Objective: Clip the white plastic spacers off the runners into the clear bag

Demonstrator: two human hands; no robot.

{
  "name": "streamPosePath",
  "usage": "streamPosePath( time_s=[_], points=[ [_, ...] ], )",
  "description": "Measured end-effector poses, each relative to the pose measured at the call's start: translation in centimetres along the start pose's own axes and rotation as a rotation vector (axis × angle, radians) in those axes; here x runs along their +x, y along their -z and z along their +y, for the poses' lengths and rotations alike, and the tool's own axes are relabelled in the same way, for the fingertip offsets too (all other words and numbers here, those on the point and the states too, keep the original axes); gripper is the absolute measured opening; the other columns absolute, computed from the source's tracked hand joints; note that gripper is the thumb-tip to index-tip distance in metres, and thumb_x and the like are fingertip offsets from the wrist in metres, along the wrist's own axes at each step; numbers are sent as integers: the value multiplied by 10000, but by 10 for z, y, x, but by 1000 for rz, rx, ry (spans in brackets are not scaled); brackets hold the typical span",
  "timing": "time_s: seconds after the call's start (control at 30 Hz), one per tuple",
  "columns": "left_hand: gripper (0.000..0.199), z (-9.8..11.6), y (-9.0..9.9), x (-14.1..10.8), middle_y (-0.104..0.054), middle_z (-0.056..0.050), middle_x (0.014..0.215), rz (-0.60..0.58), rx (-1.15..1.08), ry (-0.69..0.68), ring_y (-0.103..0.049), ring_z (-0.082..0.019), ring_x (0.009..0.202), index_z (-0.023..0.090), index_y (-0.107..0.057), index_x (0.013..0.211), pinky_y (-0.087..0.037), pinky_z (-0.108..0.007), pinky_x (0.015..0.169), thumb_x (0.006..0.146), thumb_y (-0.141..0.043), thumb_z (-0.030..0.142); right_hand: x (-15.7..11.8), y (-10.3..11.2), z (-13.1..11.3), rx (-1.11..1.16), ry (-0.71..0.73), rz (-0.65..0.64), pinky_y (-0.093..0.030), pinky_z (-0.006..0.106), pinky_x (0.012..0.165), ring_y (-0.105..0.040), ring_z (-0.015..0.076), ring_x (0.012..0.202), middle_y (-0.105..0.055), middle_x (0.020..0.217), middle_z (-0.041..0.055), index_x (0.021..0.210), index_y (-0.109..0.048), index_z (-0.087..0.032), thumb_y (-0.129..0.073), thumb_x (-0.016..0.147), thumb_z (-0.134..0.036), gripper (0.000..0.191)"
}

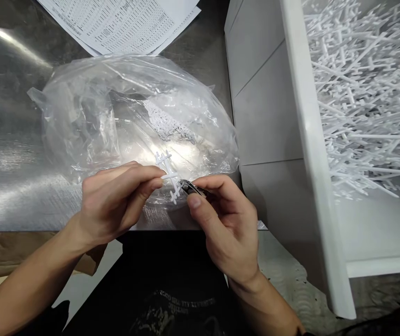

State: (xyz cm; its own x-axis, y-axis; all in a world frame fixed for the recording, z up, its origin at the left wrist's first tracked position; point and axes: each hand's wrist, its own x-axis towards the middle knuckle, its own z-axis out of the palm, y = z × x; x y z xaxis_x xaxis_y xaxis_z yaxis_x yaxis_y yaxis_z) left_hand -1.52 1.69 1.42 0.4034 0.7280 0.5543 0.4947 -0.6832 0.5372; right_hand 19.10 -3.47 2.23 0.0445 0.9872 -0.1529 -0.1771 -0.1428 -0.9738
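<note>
Between thumb and forefinger, my left hand [116, 198] pinches a thin arm of a small white branched plastic sprue [167, 165]. My right hand [226, 224] grips nail clippers [190, 186], whose metal jaws are at the sprue's right side near its lower end. Whether the jaws have closed on the plastic I cannot tell. Both hands are over the near part of a clear plastic bag [81, 107] lying on the metal table. Small white pieces [161, 119] sit in a pile in the middle of the bag.
Printed sheets [116, 28] lie behind the bag. At the right stands a white bin [312, 140] with a tall wall, heaped with white plastic sprues [368, 93]. The metal table's [4, 154] front edge runs below my hands; brown cardboard [14, 254] is at lower left.
</note>
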Motion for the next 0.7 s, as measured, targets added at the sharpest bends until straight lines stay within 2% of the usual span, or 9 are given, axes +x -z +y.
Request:
streamPosePath(
  time_s=[0.13, 0.3, 0.5, 0.7],
  points=[
    [68, 0, 1, -1, -814, 36, 885, -11, -19, 7, -746, -62, 702, 195, -712, 1106, -609, -167, 703, 1101, -717, 127, 0, 1, -1, -6, 9, -7, -506, 228, 626, -566, 106, 695, -629, 812, -46, 1058, -760, -251, -789, 1038, -183, 77],
    [52, -2, 0, -2, -799, 32, 855, -16, -35, 15, -747, -79, 688, 209, -710, 1125, -604, -191, 665, 1118, -700, 159, 0, 3, 1, -74, 41, -43, -446, 255, 601, -529, 109, 663, -617, 794, -54, 1094, -732, -250, -751, 1098, -245, 21],
    [92, -2, -3, 0, -811, 48, 824, -39, 9, 135, -736, -70, 644, 219, -748, 1085, -614, -189, 649, 1141, -675, 211, 3, 0, 8, -120, -16, 4, -376, 287, 549, -457, 120, 604, -556, 722, -68, 1072, -704, -244, -722, 1132, -378, 148],
    [69, -6, -3, -1, -855, 39, 901, -11, -10, 163, -775, -85, 678, 240, -765, 1096, -660, -195, 682, 1128, -704, 236, 8, -4, 9, 16, 11, 49, -406, 256, 539, -446, 102, 568, -560, 686, -89, 1058, -723, -242, -773, 1077, -308, 85]
  ],
)
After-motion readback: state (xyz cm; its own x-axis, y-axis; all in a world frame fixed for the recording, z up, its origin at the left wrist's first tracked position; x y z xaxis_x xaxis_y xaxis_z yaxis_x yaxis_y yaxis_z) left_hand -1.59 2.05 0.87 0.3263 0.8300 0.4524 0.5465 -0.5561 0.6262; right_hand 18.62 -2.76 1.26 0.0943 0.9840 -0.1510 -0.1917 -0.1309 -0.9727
